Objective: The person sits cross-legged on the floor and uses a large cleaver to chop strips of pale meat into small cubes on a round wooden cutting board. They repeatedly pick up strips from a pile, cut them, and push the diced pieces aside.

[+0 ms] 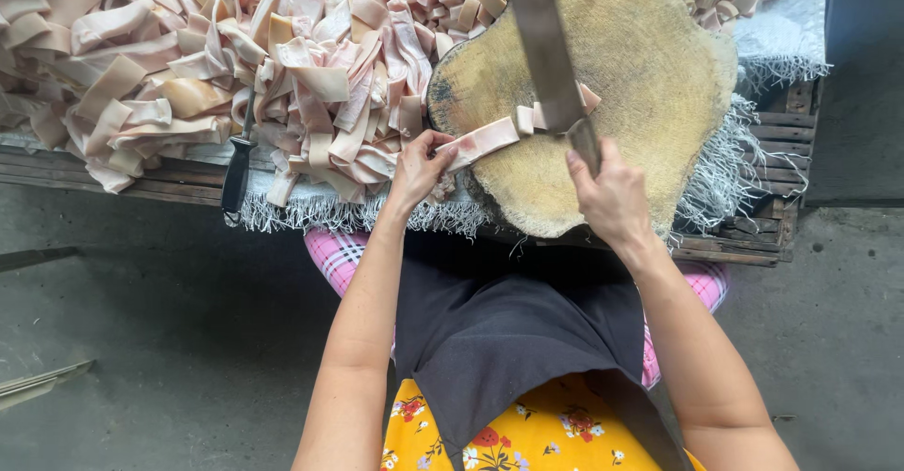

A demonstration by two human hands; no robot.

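Pink strips (188,66) heap left of the wooden block (612,104). On the block's near left lies one strip (482,141), pinched by the left hand (419,165). Right hand (612,193) grips the cleaver (551,52), fingers clamped on its handle.

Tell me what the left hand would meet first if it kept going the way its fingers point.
Probably the long knife blade: the left hand points right along the pale pink meat strip it holds.

Wood pallet (767,127) w/ white cloth (744,165)
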